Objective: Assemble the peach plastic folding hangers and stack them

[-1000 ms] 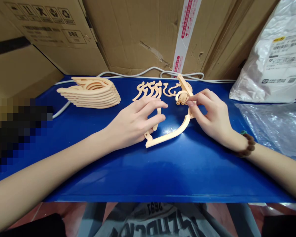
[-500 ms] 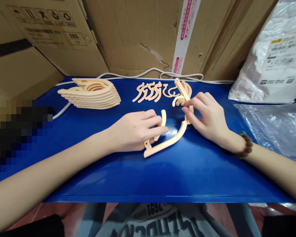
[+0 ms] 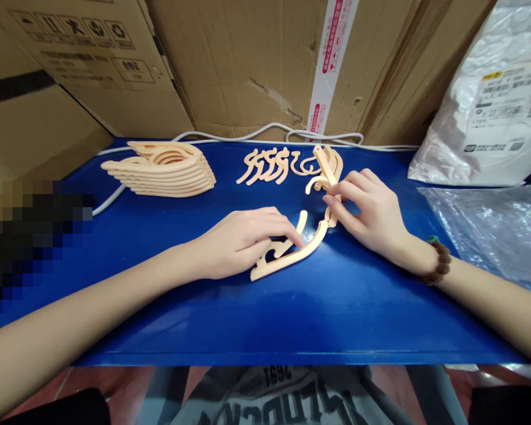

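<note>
One jointed beige frame (image 3: 293, 257) is being held over the middle of the blue table (image 3: 230, 321): right part being pinched between thumb and fingertips of the right hand (image 3: 366, 203); left part being touched by the index finger of the left hand (image 3: 241, 241), whose grip, being partly hidden, cannot be told; behind, one beige stack (image 3: 170, 182) and loose curved pieces (image 3: 269, 169) are lying
</note>
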`<action>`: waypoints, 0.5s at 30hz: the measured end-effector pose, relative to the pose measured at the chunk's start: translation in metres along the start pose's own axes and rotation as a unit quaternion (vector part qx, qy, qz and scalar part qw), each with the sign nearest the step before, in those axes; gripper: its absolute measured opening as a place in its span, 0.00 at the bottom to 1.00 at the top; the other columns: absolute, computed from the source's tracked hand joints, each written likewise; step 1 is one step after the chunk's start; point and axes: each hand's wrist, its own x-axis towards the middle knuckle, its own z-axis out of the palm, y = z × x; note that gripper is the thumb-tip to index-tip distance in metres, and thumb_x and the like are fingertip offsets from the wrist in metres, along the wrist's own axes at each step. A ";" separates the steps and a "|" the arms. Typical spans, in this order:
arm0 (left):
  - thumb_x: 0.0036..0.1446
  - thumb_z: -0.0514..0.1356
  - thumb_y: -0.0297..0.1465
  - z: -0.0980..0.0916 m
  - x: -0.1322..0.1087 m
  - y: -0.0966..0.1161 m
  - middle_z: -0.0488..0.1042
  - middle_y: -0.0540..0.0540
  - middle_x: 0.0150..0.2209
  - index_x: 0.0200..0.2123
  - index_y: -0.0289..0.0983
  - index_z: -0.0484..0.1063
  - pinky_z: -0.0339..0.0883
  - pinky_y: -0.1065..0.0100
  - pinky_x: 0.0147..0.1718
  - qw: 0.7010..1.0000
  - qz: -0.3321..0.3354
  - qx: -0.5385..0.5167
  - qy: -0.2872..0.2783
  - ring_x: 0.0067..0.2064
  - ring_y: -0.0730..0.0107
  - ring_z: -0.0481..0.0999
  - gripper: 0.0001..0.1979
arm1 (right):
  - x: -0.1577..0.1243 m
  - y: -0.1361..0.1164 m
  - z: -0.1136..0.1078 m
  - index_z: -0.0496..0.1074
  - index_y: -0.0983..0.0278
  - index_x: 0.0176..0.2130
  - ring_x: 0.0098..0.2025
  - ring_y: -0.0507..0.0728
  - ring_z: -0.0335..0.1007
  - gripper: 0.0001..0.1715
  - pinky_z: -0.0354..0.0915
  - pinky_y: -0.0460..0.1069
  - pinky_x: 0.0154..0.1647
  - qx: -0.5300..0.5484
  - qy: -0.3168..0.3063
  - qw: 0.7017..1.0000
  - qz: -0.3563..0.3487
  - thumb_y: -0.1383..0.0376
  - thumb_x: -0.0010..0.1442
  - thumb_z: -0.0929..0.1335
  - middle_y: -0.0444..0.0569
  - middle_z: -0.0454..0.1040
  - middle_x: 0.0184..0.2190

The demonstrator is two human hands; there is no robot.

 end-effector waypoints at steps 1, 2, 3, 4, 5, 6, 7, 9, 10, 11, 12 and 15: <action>0.63 0.48 0.23 0.000 0.000 0.000 0.77 0.49 0.43 0.46 0.40 0.74 0.67 0.65 0.45 1.000 -0.010 0.015 0.008 0.45 0.66 0.73 0.17 | 0.000 0.000 0.000 0.71 0.63 0.35 0.34 0.57 0.59 0.10 0.59 0.52 0.35 0.000 -0.003 1.000 0.000 0.62 0.66 0.64 0.48 0.71 0.30; 0.64 0.51 0.28 0.001 0.001 0.000 0.77 0.49 0.42 0.44 0.40 0.74 0.66 0.65 0.43 0.999 -0.016 0.038 0.016 0.44 0.66 0.73 0.13 | 0.000 0.000 0.000 0.71 0.63 0.35 0.34 0.57 0.59 0.10 0.59 0.52 0.35 0.002 -0.007 1.000 0.000 0.62 0.66 0.64 0.48 0.71 0.31; 0.64 0.55 0.33 0.001 0.002 0.000 0.77 0.49 0.42 0.44 0.39 0.74 0.66 0.65 0.43 0.997 -0.017 0.064 0.024 0.43 0.66 0.73 0.10 | 0.000 0.000 -0.001 0.71 0.63 0.36 0.34 0.57 0.59 0.10 0.60 0.52 0.35 0.004 -0.009 1.000 0.000 0.62 0.66 0.64 0.48 0.71 0.31; 0.62 0.58 0.38 0.001 0.002 0.000 0.77 0.49 0.42 0.43 0.39 0.74 0.66 0.66 0.42 0.995 -0.015 0.091 0.030 0.43 0.66 0.73 0.11 | 0.000 0.000 -0.001 0.71 0.64 0.36 0.34 0.57 0.59 0.10 0.60 0.52 0.35 0.006 -0.012 1.000 0.000 0.62 0.66 0.64 0.49 0.71 0.31; 0.59 0.61 0.42 0.002 0.002 0.000 0.77 0.49 0.42 0.43 0.39 0.73 0.66 0.66 0.42 0.993 -0.010 0.116 0.033 0.43 0.65 0.73 0.14 | 0.000 0.000 -0.001 0.71 0.64 0.36 0.34 0.56 0.60 0.10 0.60 0.52 0.36 0.008 -0.015 1.000 -0.001 0.62 0.66 0.64 0.49 0.71 0.31; 0.59 0.62 0.43 0.002 0.002 -0.001 0.76 0.49 0.43 0.43 0.39 0.72 0.65 0.66 0.42 0.990 -0.003 0.137 0.031 0.43 0.65 0.72 0.15 | 0.000 0.000 -0.001 0.72 0.64 0.36 0.34 0.56 0.60 0.10 0.60 0.52 0.36 0.010 -0.020 1.000 -0.004 0.62 0.66 0.64 0.49 0.71 0.31; 0.60 0.61 0.42 0.002 0.003 -0.002 0.76 0.49 0.43 0.43 0.39 0.71 0.65 0.66 0.41 0.988 0.001 0.155 0.026 0.44 0.66 0.72 0.15 | 0.001 -0.001 -0.002 0.72 0.64 0.36 0.35 0.56 0.60 0.10 0.61 0.52 0.36 0.012 -0.024 1.000 -0.007 0.62 0.66 0.64 0.49 0.71 0.32; 0.65 0.56 0.37 0.004 0.003 -0.005 0.75 0.49 0.43 0.43 0.39 0.69 0.63 0.66 0.41 0.982 0.010 0.189 0.019 0.43 0.67 0.71 0.09 | 0.001 -0.002 -0.002 0.72 0.64 0.37 0.35 0.57 0.61 0.10 0.61 0.52 0.37 0.015 -0.031 0.999 -0.018 0.62 0.66 0.64 0.49 0.71 0.32; 0.67 0.53 0.34 0.004 0.003 -0.007 0.75 0.49 0.43 0.43 0.38 0.69 0.63 0.66 0.41 0.979 0.015 0.204 0.019 0.42 0.67 0.71 0.08 | 0.001 -0.002 -0.002 0.72 0.64 0.38 0.36 0.57 0.61 0.10 0.61 0.52 0.37 0.016 -0.033 0.999 -0.021 0.62 0.66 0.64 0.49 0.71 0.33; 0.68 0.51 0.32 0.005 0.004 -0.008 0.75 0.48 0.43 0.43 0.38 0.68 0.62 0.66 0.40 0.976 0.019 0.218 0.018 0.41 0.67 0.70 0.08 | 0.001 -0.002 -0.002 0.72 0.64 0.38 0.36 0.57 0.61 0.10 0.61 0.52 0.38 0.016 -0.035 0.999 -0.023 0.62 0.66 0.64 0.49 0.71 0.33; 0.68 0.49 0.31 0.006 0.004 -0.009 0.74 0.47 0.43 0.43 0.37 0.67 0.62 0.65 0.40 0.974 0.022 0.227 0.017 0.41 0.66 0.70 0.09 | 0.001 -0.002 -0.001 0.72 0.63 0.38 0.36 0.57 0.62 0.09 0.62 0.52 0.38 0.016 -0.037 0.999 -0.022 0.62 0.66 0.64 0.49 0.71 0.33; 0.68 0.48 0.30 0.007 0.005 -0.013 0.73 0.45 0.44 0.45 0.36 0.66 0.62 0.64 0.41 0.972 0.029 0.232 0.014 0.42 0.65 0.70 0.09 | 0.001 -0.002 -0.001 0.72 0.63 0.38 0.37 0.57 0.62 0.09 0.62 0.52 0.38 0.021 -0.041 0.999 -0.016 0.62 0.66 0.64 0.49 0.71 0.34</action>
